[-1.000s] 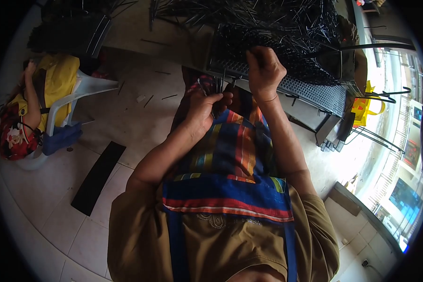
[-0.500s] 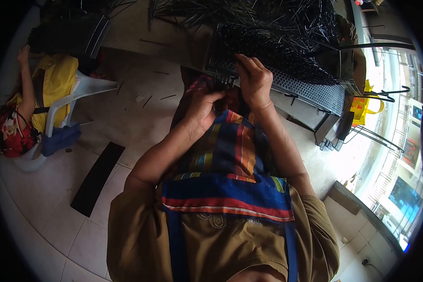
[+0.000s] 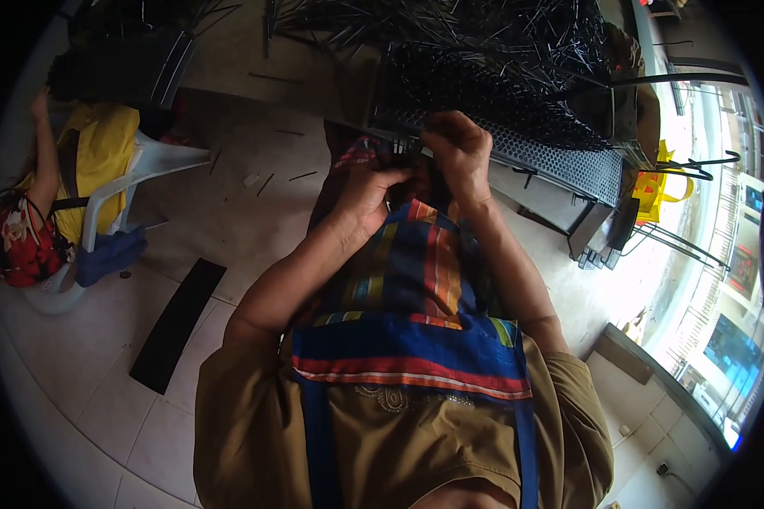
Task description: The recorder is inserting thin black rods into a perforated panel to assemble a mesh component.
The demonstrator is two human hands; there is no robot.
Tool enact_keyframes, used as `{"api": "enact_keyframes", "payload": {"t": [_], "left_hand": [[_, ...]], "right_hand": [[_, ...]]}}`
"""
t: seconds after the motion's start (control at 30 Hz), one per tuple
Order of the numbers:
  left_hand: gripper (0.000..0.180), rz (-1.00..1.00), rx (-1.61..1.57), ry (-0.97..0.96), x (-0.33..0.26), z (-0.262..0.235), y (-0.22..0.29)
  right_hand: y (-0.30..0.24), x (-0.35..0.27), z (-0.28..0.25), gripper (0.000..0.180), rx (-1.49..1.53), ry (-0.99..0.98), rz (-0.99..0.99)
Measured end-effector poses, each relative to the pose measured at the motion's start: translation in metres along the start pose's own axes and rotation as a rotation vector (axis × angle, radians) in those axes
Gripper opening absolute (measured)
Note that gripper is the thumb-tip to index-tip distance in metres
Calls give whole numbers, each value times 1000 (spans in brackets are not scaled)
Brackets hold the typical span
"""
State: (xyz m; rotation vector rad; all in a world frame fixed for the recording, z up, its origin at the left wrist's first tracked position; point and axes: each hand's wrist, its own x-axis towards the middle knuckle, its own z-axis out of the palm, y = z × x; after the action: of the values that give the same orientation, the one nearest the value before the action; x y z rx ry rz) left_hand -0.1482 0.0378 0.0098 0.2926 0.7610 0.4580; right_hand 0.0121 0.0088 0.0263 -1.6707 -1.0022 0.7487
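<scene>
Both hands meet at the near edge of the perforated black tray [image 3: 560, 161], over the lap. The left hand [image 3: 367, 193] pinches narrowly on a small dark piece [image 3: 409, 151] — what it is cannot be made out — and the right hand [image 3: 458, 148] closes its fingertips on the same piece from above. The step looks like fitting or sorting one part from the heap of thin black rods [image 3: 484, 42] (piled across the tray's far side); the next move likely calls for fine fingertip alignment. The striped apron [image 3: 416, 280] hides the knees.
</scene>
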Motion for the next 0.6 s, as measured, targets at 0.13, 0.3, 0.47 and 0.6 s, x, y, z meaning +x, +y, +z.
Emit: {"api": "enact_keyframes", "payload": {"t": [0.13, 0.3, 0.47, 0.6], "left_hand": [[21, -1, -20, 116, 5, -1, 2], [18, 26, 0, 123, 9, -4, -2], [17, 24, 23, 111, 9, -4, -7], [15, 6, -2, 142, 7, -3, -6]], "right_hand": [[-8, 6, -3, 13, 103, 219, -1], [-14, 21, -9, 11, -102, 351, -265], [-11, 23, -8, 12, -223, 327, -348], [-12, 23, -7, 11, -276, 343, -384]]}}
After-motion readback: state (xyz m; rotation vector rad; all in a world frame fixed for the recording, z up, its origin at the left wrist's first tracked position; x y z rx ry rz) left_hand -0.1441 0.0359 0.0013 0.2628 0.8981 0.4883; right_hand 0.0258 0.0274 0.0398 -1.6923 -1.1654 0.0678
